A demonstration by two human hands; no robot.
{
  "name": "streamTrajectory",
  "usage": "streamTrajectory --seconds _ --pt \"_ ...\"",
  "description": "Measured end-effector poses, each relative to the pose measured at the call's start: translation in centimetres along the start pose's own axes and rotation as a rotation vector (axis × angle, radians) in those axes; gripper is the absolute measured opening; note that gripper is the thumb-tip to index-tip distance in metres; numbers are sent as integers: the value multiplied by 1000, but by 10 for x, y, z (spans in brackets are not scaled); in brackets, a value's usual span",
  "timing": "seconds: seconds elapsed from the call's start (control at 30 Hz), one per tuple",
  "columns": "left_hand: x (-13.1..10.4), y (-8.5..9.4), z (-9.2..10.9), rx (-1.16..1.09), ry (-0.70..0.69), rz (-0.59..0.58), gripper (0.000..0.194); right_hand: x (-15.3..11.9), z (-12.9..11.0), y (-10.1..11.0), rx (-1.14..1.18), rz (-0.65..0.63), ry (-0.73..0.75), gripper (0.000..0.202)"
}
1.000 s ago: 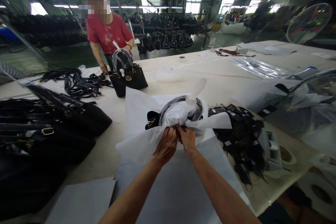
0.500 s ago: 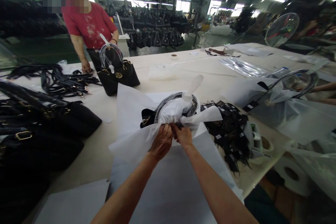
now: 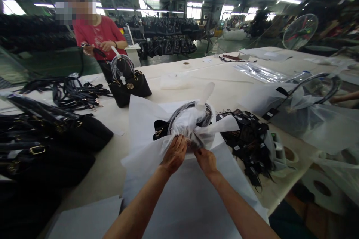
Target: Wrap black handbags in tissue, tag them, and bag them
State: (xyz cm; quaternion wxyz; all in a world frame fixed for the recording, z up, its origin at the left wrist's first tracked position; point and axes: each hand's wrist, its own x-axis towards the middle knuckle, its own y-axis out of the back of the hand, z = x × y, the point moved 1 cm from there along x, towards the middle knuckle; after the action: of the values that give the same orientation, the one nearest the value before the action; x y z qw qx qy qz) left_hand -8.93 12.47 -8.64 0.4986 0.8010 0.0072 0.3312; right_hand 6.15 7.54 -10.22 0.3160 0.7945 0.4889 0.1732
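Note:
A handbag stands in front of me, mostly covered by thin white wrapping paper. Its plastic-wrapped handles arch up at the top, and a black side piece with a gold clasp shows at the left. My left hand is closed on the gathered paper below the handles. To its right, my right hand pinches the paper's edge near a dark piece seen through the wrapping. The bag's lower part is hidden under white sheeting.
Black handbags crowd the left. Black straps lie behind them. A co-worker holds a strap beside another black handbag. Black tags are heaped at right, near a plastic-covered bag and a roll.
My right hand has moved right and slightly down, away from my left hand, which stays on the paper. The co-worker has lifted a strap from the table.

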Motion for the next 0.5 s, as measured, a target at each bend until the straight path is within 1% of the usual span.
streamTrajectory --seconds 0.03,0.1,0.13,0.17,0.23,0.33,0.43,0.5 --pt "0 0 0 1 0 10 36 -2 -6 2 -22 51 131 20" --pt "0 0 1 -3 1 32 40 -4 -20 3 -77 134 436 32" --pt "0 0 1 -7 4 44 42 -4 -27 2 -109 156 567 37" --pt "0 0 1 -13 8 56 44 -3 -33 0 -151 158 654 42" --pt "-2 -2 0 -35 11 77 46 1 -39 -5 -253 133 690 48" --pt "-5 -7 -6 -84 -12 116 47 3 -38 -10 -406 103 712 54" --pt "-8 -10 -10 -113 -41 154 45 -6 -31 -11 -429 95 705 57" --pt "-8 -7 -12 -127 -46 171 43 -17 -22 -8 -413 78 711 58"
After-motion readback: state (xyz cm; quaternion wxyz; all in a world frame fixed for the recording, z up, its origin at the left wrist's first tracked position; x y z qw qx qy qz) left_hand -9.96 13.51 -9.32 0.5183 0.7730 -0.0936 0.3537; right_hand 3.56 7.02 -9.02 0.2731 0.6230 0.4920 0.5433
